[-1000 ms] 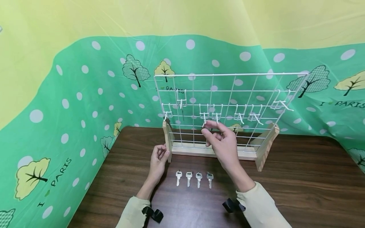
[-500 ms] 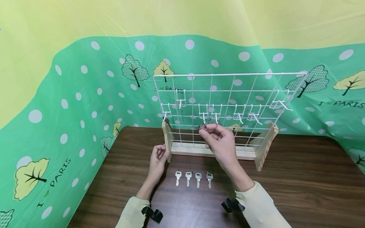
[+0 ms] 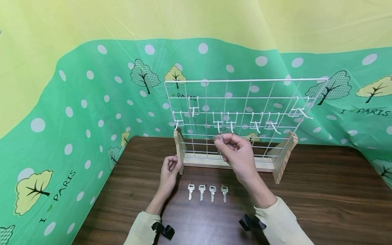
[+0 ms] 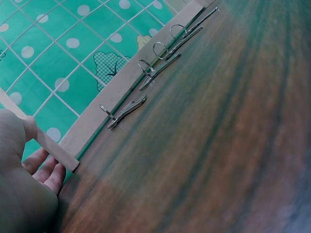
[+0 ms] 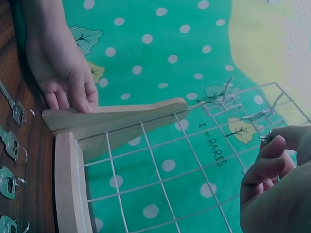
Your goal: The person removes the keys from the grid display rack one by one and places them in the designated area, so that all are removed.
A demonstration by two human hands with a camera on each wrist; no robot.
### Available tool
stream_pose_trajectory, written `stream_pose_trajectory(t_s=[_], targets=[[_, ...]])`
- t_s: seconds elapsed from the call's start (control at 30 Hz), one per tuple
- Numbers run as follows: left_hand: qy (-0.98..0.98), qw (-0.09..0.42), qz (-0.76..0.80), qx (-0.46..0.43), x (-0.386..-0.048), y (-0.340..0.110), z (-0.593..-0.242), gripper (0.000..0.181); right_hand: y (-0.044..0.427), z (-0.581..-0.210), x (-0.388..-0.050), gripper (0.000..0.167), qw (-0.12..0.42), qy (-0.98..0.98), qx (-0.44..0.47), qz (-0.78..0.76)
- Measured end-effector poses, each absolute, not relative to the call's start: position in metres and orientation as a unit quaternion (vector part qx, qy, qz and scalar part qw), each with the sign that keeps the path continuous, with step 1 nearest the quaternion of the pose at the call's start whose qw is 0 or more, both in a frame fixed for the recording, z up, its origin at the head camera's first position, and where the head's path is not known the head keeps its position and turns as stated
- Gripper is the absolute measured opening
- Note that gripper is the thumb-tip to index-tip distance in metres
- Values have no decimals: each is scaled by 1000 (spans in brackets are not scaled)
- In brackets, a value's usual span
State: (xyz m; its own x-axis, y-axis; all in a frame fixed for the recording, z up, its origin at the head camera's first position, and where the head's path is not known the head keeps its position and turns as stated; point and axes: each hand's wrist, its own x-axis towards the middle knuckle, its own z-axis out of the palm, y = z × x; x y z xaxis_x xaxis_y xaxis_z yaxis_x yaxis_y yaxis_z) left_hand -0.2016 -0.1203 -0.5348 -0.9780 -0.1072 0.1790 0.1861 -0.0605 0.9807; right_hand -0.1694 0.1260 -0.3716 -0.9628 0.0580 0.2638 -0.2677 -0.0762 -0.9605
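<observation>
A white wire grid rack (image 3: 245, 80) with wooden side supports stands on the table. My left hand (image 3: 169, 172) grips the foot of its left wooden support (image 3: 180, 156), thumb in front. My right hand (image 3: 240, 154) pinches a small metal key (image 3: 218, 136) between thumb and forefinger, just under a white hook (image 3: 218, 125) near the grid's middle. Fingers hide most of that key, and I cannot tell whether its ring touches the hook. In the right wrist view, only a bit of shiny metal (image 5: 266, 138) shows at the fingertips.
Several silver keys with rings, one of them a key (image 3: 201, 192), lie in a row on the dark wooden table (image 3: 324, 190) before the rack. Another key (image 5: 255, 116) hangs from a left hook. More white hooks (image 3: 272, 126) jut out at right. A patterned green cloth (image 3: 92, 102) stands behind.
My right hand has come down slightly from the middle hook, and more of the key's head shows at its fingertips. My left hand keeps its place on the support.
</observation>
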Motion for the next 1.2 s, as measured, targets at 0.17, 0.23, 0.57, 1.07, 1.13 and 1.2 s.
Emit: stream_pose_trajectory(t_s=[0.17, 0.23, 0.57, 1.07, 1.13, 1.2], targets=[[-676, 100, -729, -31, -201, -120, -534, 22, 128, -370, -165, 11, 109, -668, 80, 731], [-677, 100, -729, -31, -201, -120, -534, 22, 129, -371, -164, 11, 112, -671, 81, 729], [-676, 102, -729, -27, -202, -120, -535, 22, 134, -378, -156, 10, 112, -691, 53, 712], [-679, 97, -727, -33, -202, -122, -537, 22, 153, -401, -144, 19, 97, -709, 18, 698], [-679, 96, -727, -33, -203, -122, -537, 22, 156, -405, -143, 19, 98, -710, 15, 697], [-680, 96, -727, -32, -203, -122, -537, 22, 158, -409, -142, 19, 97, -711, 12, 696]])
